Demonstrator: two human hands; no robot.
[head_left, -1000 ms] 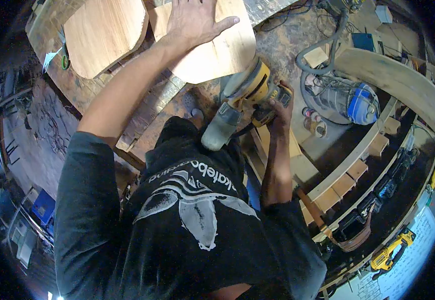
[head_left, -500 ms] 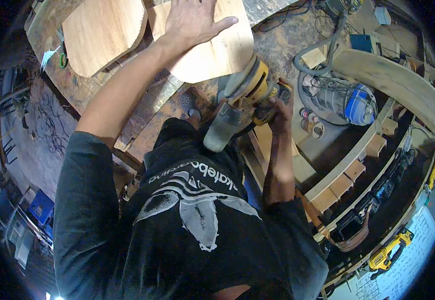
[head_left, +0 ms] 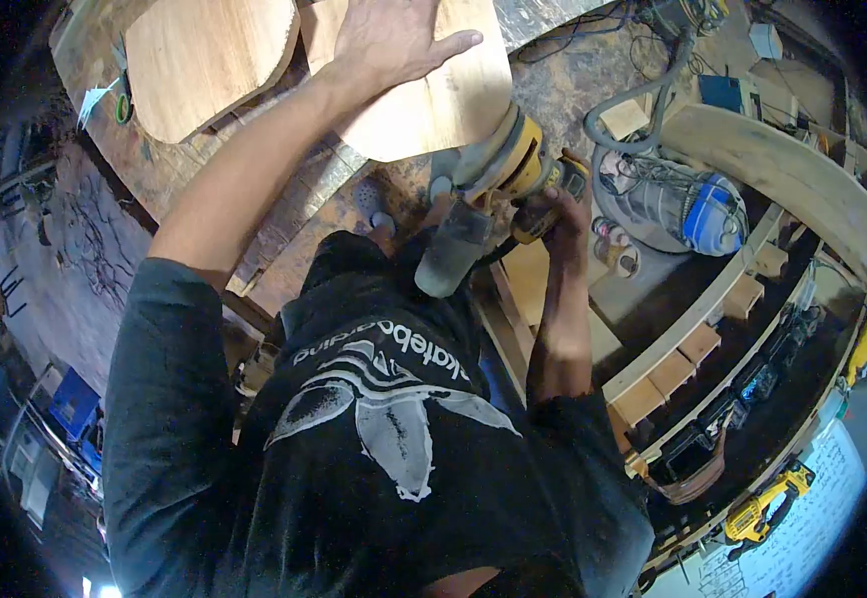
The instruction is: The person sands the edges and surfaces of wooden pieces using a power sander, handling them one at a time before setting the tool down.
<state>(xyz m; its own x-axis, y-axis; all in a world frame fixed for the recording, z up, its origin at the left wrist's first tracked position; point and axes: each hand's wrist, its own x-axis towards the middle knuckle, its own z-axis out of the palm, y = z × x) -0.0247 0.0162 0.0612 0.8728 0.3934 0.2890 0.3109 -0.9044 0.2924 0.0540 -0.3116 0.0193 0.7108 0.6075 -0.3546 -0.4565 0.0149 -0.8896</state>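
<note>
My left hand [head_left: 390, 42] lies flat on a pale wooden board [head_left: 443, 105], thumb stretched to the right; its fingertips run past the top of the view. The board has rounded corners and sits at the bench edge. With my right hand [head_left: 565, 214] I grip a yellow and black power sander [head_left: 523, 164], fingers wrapped round its body. Its round pad is up against the board's near right edge; exact contact cannot be made out. A grey dust container [head_left: 453, 249] hangs from the sander, close to my shirt.
A second wooden board [head_left: 209, 65] rests on the worn workbench [head_left: 304, 184] at left, near green-handled scissors [head_left: 124, 108]. To the right stand a blue and grey vacuum [head_left: 712, 214] with a hose [head_left: 603, 125] and a curved wooden shelf [head_left: 693, 349]. A yellow power tool [head_left: 767, 506] is at lower right.
The sander and my right hand have shifted slightly right and up along the board's edge. My left hand stays flat on the board.
</note>
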